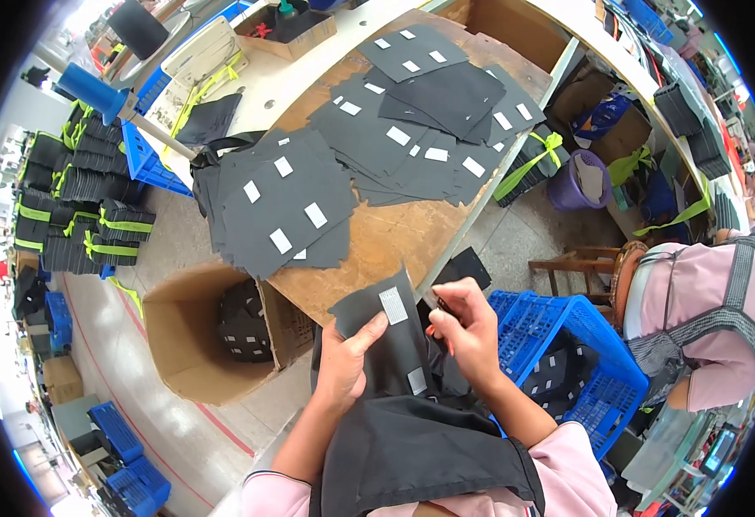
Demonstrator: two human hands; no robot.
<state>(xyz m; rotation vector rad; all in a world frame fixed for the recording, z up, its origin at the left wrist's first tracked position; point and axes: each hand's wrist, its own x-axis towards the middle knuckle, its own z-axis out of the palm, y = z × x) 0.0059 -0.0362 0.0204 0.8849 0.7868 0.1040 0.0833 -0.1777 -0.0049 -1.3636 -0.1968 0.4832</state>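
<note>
My left hand [347,358] is closed on the edge of a black fabric panel [383,351], thumb on top beside a white rectangular patch [392,305]. A second white patch [416,380] sits lower on the same panel, which hangs tilted over my lap. Just right of the panel, my right hand [472,332] is curled round a small red-handled tool [450,345] that looks like thread snips, mostly hidden by the fingers. On the wooden table ahead lie a nearer pile of black panels [278,202] and a farther pile [438,99], both with white patches.
A cardboard box [192,345] holding black panels stands at left. To the right is a blue plastic crate [558,345] with more panels inside. A person in pink [696,302] is at the far right, near a wooden stool [576,263]. Bundles tied with yellow-green strips [93,220] are stacked far left.
</note>
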